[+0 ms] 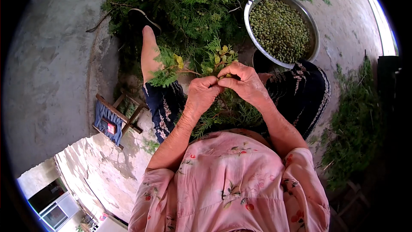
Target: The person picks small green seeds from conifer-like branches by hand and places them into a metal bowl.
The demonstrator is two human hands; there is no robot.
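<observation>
My left hand [202, 93] is closed round the stem of an evergreen sprig [165, 76] with flat, scaly leaves. Yellow-green cones [221, 56] show among the foliage just beyond my fingers. Thumb and forefinger of my right hand [248, 85] pinch together right beside the left fingertips, with a small yellow-green cone [231, 76] partly hidden between them. Past my right hand, a round metal basin [315, 38] holds a heap of small green cones [280, 30]. More cut greenery [227, 109] lies in my lap under my hands.
A large pile of evergreen branches [184, 8] spreads in front, by my shoe [146, 19]. Another heap [354, 124] lies at the right. At the left, a small wooden stool [116, 118] with a blue seat stands by a grey concrete slab [51, 60].
</observation>
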